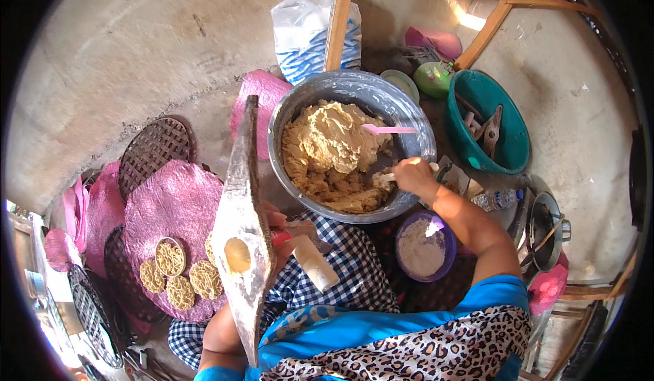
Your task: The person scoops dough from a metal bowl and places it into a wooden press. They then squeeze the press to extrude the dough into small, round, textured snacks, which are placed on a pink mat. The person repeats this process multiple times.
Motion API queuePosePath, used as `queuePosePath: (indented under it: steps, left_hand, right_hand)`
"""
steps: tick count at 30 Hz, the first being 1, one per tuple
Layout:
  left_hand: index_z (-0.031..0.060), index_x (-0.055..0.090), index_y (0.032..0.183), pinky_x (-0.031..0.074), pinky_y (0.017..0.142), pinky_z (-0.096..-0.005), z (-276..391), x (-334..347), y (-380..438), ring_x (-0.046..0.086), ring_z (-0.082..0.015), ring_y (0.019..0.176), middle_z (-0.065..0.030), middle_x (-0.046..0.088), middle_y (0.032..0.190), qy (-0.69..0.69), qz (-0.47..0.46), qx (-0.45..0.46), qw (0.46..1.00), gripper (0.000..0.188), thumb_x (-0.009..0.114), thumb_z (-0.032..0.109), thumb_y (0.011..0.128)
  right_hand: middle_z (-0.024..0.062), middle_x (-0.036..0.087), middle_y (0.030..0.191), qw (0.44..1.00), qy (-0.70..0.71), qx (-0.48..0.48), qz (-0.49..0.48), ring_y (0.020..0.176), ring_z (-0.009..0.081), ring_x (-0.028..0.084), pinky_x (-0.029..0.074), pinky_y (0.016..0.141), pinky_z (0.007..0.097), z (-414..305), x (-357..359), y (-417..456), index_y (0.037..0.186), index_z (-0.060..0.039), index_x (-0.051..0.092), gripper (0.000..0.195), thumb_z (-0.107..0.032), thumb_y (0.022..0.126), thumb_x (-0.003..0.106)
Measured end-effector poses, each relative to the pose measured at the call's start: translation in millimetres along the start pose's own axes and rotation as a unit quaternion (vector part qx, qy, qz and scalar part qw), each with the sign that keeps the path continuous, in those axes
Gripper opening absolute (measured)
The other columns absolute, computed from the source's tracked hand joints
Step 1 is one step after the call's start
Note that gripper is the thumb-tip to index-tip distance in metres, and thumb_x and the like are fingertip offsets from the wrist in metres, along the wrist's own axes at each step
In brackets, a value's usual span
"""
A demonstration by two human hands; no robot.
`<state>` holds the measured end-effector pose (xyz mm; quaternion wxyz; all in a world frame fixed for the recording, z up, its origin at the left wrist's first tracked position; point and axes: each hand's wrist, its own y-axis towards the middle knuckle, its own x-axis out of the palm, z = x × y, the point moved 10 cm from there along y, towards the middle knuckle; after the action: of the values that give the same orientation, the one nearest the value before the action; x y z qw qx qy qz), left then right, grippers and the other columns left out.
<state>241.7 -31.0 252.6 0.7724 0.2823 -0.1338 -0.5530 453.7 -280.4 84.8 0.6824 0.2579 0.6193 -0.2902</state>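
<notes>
My left hand (276, 238) grips a diamond-shaped wooden press block (255, 176); the block hides part of the hand. Dough shows in the round hole at its middle. Beside that hand, above my lap, is a wooden piece with a pale cylindrical plunger (316, 266); whether my fingers hold it too I cannot tell. Inside the large grey basin (352, 79), my right hand (416, 179) holds a pale-handled utensil, its end against the dough (332, 138). A pink plastic spatula (391, 129) rests across the dough there.
Several coiled noodle-like dough rounds (208, 279) and a ring mould (170, 238) lie on a pink sheet (173, 197) at left. A purple bowl of flour (421, 251) stands near my right forearm. Beyond are a green basin (516, 141) holding wooden tools and a wooden post (340, 23).
</notes>
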Motion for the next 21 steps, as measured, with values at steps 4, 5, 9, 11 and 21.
queuePosePath:
  steps: [4,5,9,11,21]
  left_hand:
    - [-0.0002,0.057,0.099,0.045,0.070,-0.0286,-3,-1,-2,0.054,-0.0191,0.082,-0.0097,0.053,0.102,0.015,-0.002,-0.029,0.999,0.041,0.065,0.034,0.078]
    - [-0.0007,0.058,0.097,0.045,0.069,-0.0284,-9,-8,-4,0.054,-0.0195,0.081,-0.0103,0.053,0.101,-0.031,0.040,-0.065,0.997,0.042,0.062,0.037,0.079]
    - [-0.0013,0.059,0.091,0.044,0.066,-0.0288,-8,-5,-4,0.053,-0.0204,0.076,-0.0119,0.053,0.095,-0.060,0.057,-0.078,0.994,0.043,0.057,0.041,0.081]
    - [-0.0009,0.059,0.090,0.044,0.066,-0.0299,-8,0,0,0.053,-0.0206,0.076,-0.0123,0.053,0.094,-0.037,0.043,-0.080,0.995,0.042,0.058,0.040,0.081]
    - [0.0044,0.056,0.082,0.041,0.067,-0.0298,-18,12,5,0.048,-0.0177,0.073,-0.0063,0.046,0.080,-0.233,0.089,-0.134,0.959,0.036,0.061,0.040,0.080]
  right_hand:
    - [0.0129,0.063,0.067,0.998,0.053,0.002,-0.018,0.070,0.0315,0.062,0.049,0.062,0.0416,-6,29,16,0.065,-0.0105,0.067,0.010,-0.014,0.065,0.057]
    - [0.0129,0.063,0.068,0.998,0.062,0.012,-0.019,0.070,0.0317,0.062,0.049,0.062,0.0421,-7,32,20,0.066,-0.0105,0.067,0.011,-0.014,0.065,0.057]
    - [0.0132,0.063,0.071,0.992,0.080,0.020,-0.093,0.073,0.0325,0.062,0.048,0.065,0.0440,-21,44,31,0.068,-0.0111,0.067,0.012,-0.019,0.067,0.058]
    - [0.0135,0.063,0.073,0.990,0.077,0.032,-0.117,0.075,0.0324,0.061,0.047,0.068,0.0442,-28,48,33,0.072,-0.0118,0.068,0.015,-0.023,0.070,0.058]
    - [0.0134,0.062,0.067,0.988,0.138,-0.015,-0.066,0.067,0.0339,0.061,0.047,0.065,0.0453,-65,25,29,0.070,-0.0101,0.066,0.015,-0.022,0.069,0.058]
